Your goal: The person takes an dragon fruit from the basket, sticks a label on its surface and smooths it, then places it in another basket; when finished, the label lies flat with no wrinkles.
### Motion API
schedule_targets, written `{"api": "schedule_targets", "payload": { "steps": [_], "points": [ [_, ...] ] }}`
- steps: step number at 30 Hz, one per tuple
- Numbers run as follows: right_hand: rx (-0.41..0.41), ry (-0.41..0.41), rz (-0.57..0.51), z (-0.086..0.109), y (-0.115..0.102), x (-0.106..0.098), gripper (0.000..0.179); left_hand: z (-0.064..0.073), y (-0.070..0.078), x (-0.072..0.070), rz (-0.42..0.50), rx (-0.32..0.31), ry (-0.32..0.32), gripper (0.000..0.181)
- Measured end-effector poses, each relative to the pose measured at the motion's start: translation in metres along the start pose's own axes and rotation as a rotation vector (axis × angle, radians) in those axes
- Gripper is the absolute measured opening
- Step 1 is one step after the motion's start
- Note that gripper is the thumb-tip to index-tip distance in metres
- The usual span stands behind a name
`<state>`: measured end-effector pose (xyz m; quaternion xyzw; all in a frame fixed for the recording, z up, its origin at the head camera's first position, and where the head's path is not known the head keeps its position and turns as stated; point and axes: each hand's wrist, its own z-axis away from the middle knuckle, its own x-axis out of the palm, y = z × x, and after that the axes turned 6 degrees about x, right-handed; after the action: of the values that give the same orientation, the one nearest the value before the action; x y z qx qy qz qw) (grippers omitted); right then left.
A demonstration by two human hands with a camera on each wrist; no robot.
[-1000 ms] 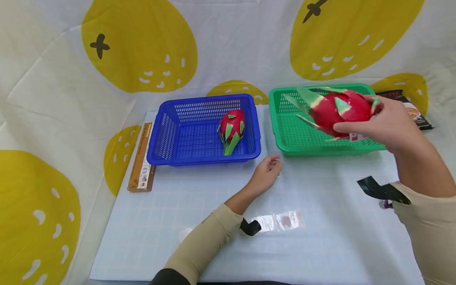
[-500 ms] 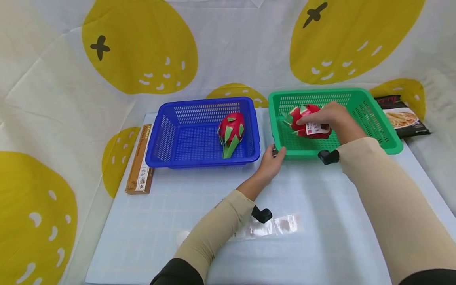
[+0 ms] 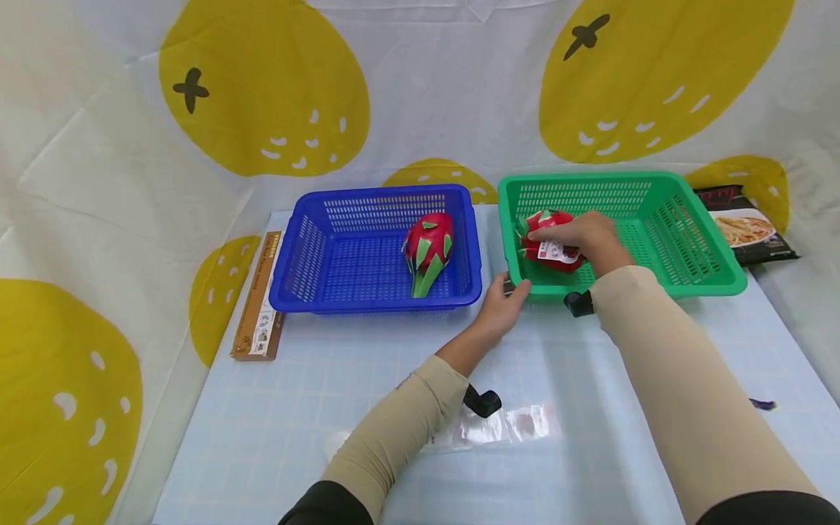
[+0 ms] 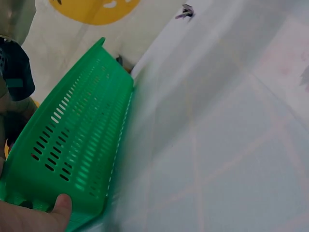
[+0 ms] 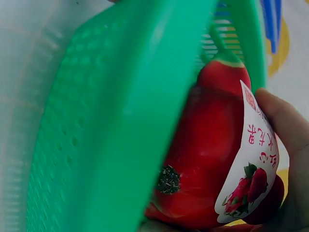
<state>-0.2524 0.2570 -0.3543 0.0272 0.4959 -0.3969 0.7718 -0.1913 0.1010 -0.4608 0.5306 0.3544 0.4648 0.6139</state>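
Note:
My right hand [image 3: 593, 237] grips a red dragon fruit [image 3: 566, 265] with green leaf tips, low inside the left part of the green basket [image 3: 712, 281]. In the right wrist view that dragon fruit [image 5: 203, 130] bears a white printed label [image 5: 253, 154], and the basket wall hides part of it. My left hand [image 3: 500, 310] holds the basket's front left corner. In the left wrist view its thumb [image 4: 62, 207] presses the green wall; the other fingers are mostly hidden. A second dragon fruit [image 3: 429, 244] lies in the right side of the blue basket [image 3: 374, 300].
A long brown box [image 3: 256, 321] lies left of the blue basket. Right of the green one is a black food packet [image 3: 755, 230]. A clear plastic strip [image 3: 505, 426] lies near the front of the table, and a small purple item [image 3: 763, 404] at the right.
My right hand has lowered the dragon fruit from above the green basket into it, moving left. My left hand has moved from beside the basket onto its corner.

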Motion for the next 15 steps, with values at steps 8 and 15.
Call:
{"api": "schedule_targets", "payload": {
  "steps": [8, 15],
  "points": [
    [-0.005, 0.039, -0.010, 0.003, -0.001, 0.009, 0.102, -0.001, 0.000, -0.002, 0.012, 0.008, -0.018, 0.050],
    [-0.025, 0.047, 0.031, 0.000, -0.002, 0.015, 0.100, 0.000, 0.000, -0.003, 0.003, 0.019, -0.019, 0.051]
  ]
}}
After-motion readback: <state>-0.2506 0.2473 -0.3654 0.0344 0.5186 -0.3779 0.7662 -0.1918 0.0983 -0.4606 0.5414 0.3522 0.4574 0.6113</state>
